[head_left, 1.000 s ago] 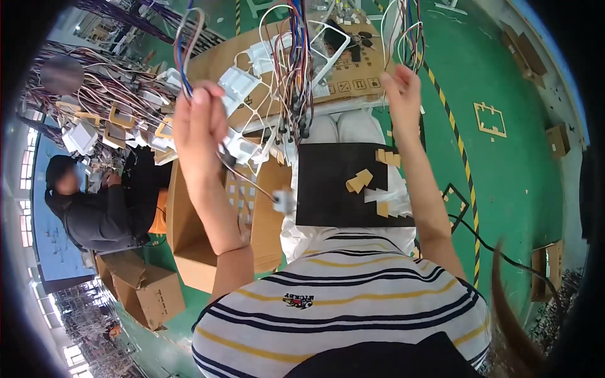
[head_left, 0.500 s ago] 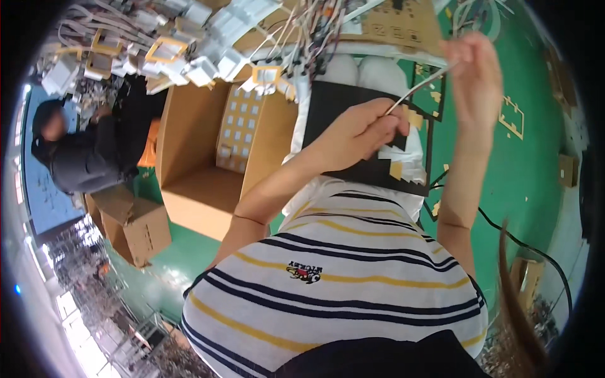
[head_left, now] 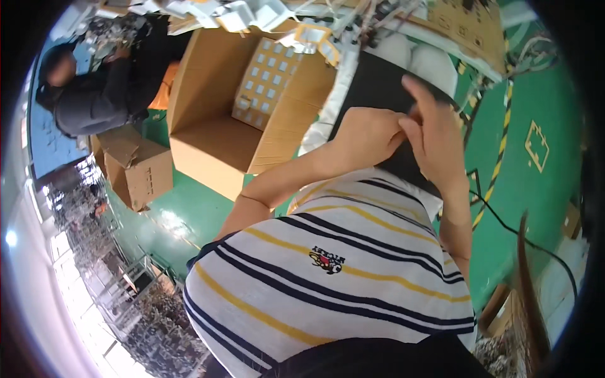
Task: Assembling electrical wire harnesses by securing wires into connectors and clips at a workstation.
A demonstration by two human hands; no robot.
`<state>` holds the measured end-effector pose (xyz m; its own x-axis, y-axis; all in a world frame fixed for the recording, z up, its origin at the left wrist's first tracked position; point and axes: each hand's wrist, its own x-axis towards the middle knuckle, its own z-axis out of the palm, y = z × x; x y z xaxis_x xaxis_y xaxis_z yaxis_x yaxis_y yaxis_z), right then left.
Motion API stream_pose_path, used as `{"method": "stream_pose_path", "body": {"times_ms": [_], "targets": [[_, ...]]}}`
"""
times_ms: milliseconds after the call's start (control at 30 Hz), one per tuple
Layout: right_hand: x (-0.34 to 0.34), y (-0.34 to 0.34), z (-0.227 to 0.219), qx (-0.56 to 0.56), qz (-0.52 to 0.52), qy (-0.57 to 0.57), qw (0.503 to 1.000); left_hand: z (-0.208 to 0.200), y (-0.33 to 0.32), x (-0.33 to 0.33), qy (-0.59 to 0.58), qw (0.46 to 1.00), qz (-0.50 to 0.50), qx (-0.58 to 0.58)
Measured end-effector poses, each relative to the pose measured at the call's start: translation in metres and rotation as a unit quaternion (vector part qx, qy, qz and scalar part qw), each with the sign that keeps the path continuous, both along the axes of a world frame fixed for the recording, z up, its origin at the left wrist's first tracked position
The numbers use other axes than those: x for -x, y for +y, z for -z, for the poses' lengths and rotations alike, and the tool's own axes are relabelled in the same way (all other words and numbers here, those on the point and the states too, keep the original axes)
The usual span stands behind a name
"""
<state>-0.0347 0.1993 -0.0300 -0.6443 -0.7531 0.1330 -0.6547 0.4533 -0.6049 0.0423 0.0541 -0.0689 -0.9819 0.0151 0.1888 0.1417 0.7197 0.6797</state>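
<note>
My left hand (head_left: 368,142) is closed over a black board (head_left: 372,85) on my lap, its thumb and fingers pressed together; what they hold is hidden. Against its fingertips my right hand (head_left: 438,142) comes in, thumb reaching to the left hand and index finger stretched away from it, slightly blurred. No cable can be made out between the hands now. Much of the board lies behind both hands.
Left of me stands a large open carton (head_left: 214,151) with a grid-patterned sheet (head_left: 265,82) inside. A smaller carton (head_left: 148,176) is beyond it, near a person (head_left: 94,101) in dark clothes. White housings (head_left: 239,16) and cables crowd the top; a black cable (head_left: 523,236) crosses the right.
My right hand has come down and left, from holding out a thin white cable to meeting my left hand. The cable has dropped out of sight. The whole view has shifted.
</note>
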Motion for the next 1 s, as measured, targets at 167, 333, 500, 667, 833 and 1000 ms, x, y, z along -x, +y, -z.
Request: {"method": "stream_pose_path", "body": {"times_ms": [167, 333, 500, 667, 833, 1000], "targets": [[-0.002, 0.003, 0.034, 0.101, 0.033, -0.236, 0.966, -0.007, -0.078, 0.016, -0.128, 0.958, -0.1, -0.237], [0.008, 0.001, 0.04, 0.11, 0.052, -0.274, 0.954, 0.051, -0.188, 0.06, 0.228, 0.898, -0.315, 0.207], [0.006, -0.008, 0.042, 0.085, 0.038, -0.271, 0.958, 0.046, -0.2, 0.075, 0.053, 0.851, -0.339, 0.398], [0.004, -0.013, 0.049, 0.099, 0.069, -0.275, 0.954, 0.076, -0.226, 0.059, 0.209, 0.825, -0.318, 0.418], [0.015, -0.009, 0.058, 0.145, 0.083, -0.183, 0.969, 0.072, -0.211, 0.015, 0.189, 0.847, -0.384, 0.315], [0.016, -0.015, 0.06, 0.204, 0.119, -0.194, 0.952, 0.084, -0.194, -0.024, -0.017, 0.72, -0.413, -0.557]]}}
